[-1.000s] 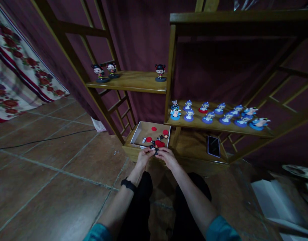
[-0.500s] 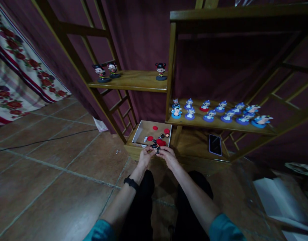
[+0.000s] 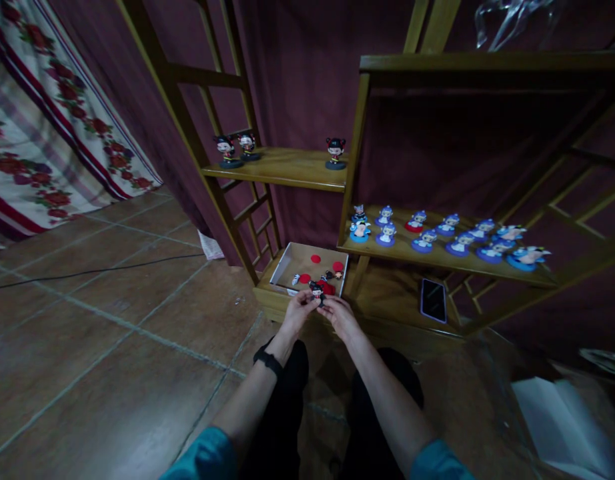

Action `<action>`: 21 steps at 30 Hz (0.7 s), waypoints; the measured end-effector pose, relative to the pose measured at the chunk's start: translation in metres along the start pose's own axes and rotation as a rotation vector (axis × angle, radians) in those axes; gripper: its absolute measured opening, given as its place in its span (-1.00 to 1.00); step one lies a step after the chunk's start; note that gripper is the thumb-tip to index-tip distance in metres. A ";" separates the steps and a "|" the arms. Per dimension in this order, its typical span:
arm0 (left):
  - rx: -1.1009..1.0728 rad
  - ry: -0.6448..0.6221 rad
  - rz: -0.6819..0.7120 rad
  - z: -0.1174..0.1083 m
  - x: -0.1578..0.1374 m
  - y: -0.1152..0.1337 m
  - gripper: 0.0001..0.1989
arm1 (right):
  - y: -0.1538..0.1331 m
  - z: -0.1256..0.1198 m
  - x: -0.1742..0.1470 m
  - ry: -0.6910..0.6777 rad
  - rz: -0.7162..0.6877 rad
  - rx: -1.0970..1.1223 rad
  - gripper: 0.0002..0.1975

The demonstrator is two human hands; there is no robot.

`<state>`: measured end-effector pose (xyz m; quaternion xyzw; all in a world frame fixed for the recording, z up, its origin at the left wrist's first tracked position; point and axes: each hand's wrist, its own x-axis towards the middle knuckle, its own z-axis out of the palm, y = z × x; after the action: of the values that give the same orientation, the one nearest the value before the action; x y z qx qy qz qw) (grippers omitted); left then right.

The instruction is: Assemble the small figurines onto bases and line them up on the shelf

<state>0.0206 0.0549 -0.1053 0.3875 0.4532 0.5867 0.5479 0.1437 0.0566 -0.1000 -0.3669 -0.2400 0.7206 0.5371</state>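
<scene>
Since the earlier frame, your doll is turning more upright; your left hand and right hand are pinching it near the front edge of the box. You should be pressing lightly and evenly.

Just beyond the hands the box stood in the way; farther and higher, the shelf offered open room between its figurines.
</scene>
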 end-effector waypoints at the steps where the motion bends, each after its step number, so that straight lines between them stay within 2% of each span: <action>1: -0.014 0.000 0.008 0.001 0.000 0.000 -0.63 | -0.001 0.000 0.000 -0.004 0.001 0.003 -0.84; 14: -0.034 -0.033 -0.055 0.002 -0.002 0.003 -0.68 | -0.003 0.000 0.000 -0.025 -0.020 -0.025 -0.84; 18: -0.075 -0.008 -0.054 0.004 -0.004 0.003 -0.59 | -0.005 -0.001 0.002 -0.036 -0.014 -0.023 -0.85; 21: -0.048 -0.048 -0.017 0.006 -0.008 0.005 -0.51 | -0.007 -0.003 0.003 -0.027 -0.012 -0.025 -0.85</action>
<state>0.0262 0.0477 -0.0986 0.3846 0.4290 0.5833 0.5725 0.1497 0.0610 -0.0977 -0.3625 -0.2584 0.7191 0.5335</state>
